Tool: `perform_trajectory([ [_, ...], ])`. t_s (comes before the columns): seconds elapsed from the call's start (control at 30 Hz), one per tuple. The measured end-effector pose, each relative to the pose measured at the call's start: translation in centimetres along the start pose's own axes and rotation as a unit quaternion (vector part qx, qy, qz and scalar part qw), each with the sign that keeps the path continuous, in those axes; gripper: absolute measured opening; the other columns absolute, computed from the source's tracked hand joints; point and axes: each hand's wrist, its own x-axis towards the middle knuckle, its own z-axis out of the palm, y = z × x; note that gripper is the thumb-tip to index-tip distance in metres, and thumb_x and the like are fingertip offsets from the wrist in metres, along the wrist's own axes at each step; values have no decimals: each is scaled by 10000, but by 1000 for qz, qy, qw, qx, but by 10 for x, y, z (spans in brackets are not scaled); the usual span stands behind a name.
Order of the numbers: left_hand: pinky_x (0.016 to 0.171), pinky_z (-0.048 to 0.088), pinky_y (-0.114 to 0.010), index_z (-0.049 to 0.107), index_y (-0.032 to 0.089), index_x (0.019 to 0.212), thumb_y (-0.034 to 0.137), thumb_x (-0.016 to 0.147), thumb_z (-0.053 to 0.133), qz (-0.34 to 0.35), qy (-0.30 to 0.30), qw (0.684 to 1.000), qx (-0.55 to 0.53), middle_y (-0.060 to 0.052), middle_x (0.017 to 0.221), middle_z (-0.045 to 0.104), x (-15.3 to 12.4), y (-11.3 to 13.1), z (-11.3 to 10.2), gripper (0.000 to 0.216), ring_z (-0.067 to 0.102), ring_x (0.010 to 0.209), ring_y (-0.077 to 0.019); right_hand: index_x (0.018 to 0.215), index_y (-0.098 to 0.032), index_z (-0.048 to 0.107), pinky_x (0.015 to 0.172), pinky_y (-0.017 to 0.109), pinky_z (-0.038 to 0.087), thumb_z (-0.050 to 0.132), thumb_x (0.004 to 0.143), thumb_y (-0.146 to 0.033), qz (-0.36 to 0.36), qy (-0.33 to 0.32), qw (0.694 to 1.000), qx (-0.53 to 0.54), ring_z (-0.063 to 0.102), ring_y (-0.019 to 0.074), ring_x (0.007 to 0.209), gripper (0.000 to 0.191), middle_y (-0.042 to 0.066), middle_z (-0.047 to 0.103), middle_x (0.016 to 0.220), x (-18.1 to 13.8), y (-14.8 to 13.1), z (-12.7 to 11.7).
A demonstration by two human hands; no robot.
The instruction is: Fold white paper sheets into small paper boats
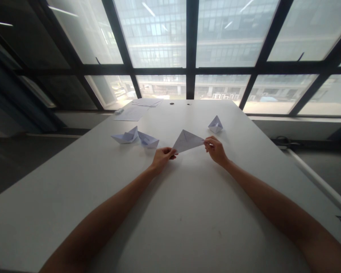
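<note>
Folded paper (188, 141) held at two corners!

Here it is, mid-frame over the white table (170, 212): left hand (162, 157) pinching its lower-left corner, right hand (216, 150) pinching its right tip! Two paper boats (148, 140) sit left of centre, a third boat (215, 125) right, flat sheets (132, 113) upper left.

the folded paper (186, 141) i hold is white, crossed by thin grey lines. the paper boat (215, 125) to my right is white with a faint violet tint; the two paper boats (148, 140) to my left match it. my worktop (187, 204) is white with small grey specks. the window frame (191, 49) is black. the curtain (22, 85) on my left is dark blue; the loose sheets (132, 113) are white.
</note>
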Motion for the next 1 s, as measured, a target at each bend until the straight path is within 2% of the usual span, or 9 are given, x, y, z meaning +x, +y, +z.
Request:
perform_trajectory([
  [0.13,617,501,-243,730,124,770,568,686,781,8,-14,1000,22,-71,730,726,-2,2,1,455,630,606,-131,955,-207,598,414,206,386,605,883,-416,62,62,992,88,481,94,451,221,-67,530,574,1,5,4],
  [0.2,609,494,-242,728,127,760,561,695,775,13,-19,999,28,-61,694,713,-3,3,1,441,626,599,-133,1043,-227,539,391,201,369,665,833,-399,88,94,982,138,495,101,431,299,-89,551,562,1,6,6],
  [0.33,596,486,-244,722,131,756,552,702,772,19,-21,999,28,-55,669,701,-3,3,2,427,616,587,-133,935,-216,554,424,217,410,700,792,-418,119,117,972,167,547,114,470,288,-64,592,586,1,6,9],
  [0.47,607,488,-245,724,129,776,545,716,767,23,-23,999,16,-59,689,704,-2,2,1,423,615,599,-130,845,-172,661,498,237,437,673,814,-461,110,81,982,128,528,100,518,290,-23,596,646,1,6,10],
  [0.57,617,491,-253,721,126,785,552,709,771,17,-20,1000,10,-66,714,711,-2,2,0,436,614,604,-131,722,-164,666,514,240,413,674,816,-452,68,64,992,81,503,93,561,303,11,604,768,1,6,8],
  [0.63,630,495,-262,718,128,791,561,707,769,11,-21,1000,7,-72,740,717,-3,3,1,444,618,618,-137,689,-166,650,518,241,389,654,829,-452,60,59,995,58,484,97,572,318,5,579,750,1,5,7],
  [0.77,688,496,-272,736,136,864,568,761,716,11,-41,999,7,-77,830,722,-3,6,2,444,639,742,-164,640,-186,561,489,243,298,591,862,-471,109,48,992,47,396,101,517,362,-47,445,552,1,6,5],
  [0.87,682,476,-265,753,142,888,554,780,689,21,-37,999,29,-66,865,708,-2,5,2,431,610,771,-165,605,-201,488,485,245,272,594,851,-476,136,45,987,74,365,98,510,384,-59,388,534,0,9,4],
  [1.0,623,430,-250,752,139,973,506,806,652,15,-43,998,52,-52,846,684,-1,4,1,416,558,701,-142,576,-195,507,497,249,289,624,814,-460,158,28,982,102,349,95,512,375,-59,368,538,1,14,3],
])
